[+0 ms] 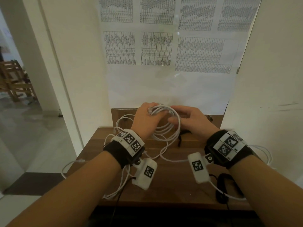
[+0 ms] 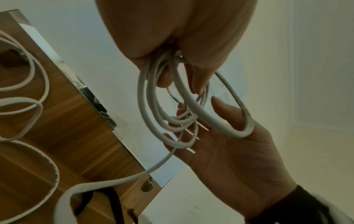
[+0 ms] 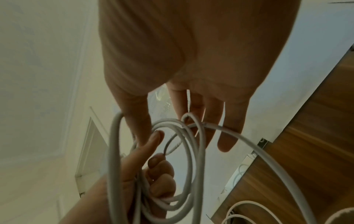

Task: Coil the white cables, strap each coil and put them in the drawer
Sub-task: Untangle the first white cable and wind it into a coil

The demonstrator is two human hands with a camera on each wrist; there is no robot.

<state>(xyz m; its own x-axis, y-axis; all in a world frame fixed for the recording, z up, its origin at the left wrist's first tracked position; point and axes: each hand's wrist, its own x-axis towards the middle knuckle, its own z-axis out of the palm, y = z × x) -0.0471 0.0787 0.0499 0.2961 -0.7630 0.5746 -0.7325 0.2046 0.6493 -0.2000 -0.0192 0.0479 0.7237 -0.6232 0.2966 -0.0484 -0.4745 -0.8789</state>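
A white cable coil (image 1: 161, 108) of several loops hangs above the far edge of the wooden table (image 1: 172, 182). My left hand (image 1: 146, 119) grips the top of the bundle, fingers curled round the strands (image 2: 235, 134). Beside the coil on the right, my right hand (image 1: 186, 117) has straight fingers (image 3: 231, 121) touching the loops, one loop lying over it by the thumb. The coil's loose tail (image 1: 164, 154) runs down onto the table. In the right wrist view my left hand (image 3: 159, 181) clamps the gathered strands (image 3: 113, 151).
More loose white cable lies at the table's left (image 1: 121, 122) and right (image 1: 265, 154). A black strap (image 1: 180, 139) lies under the coil, another black strap (image 1: 224, 185) lies near the front right. A wall with printed sheets (image 1: 155, 48) stands close behind.
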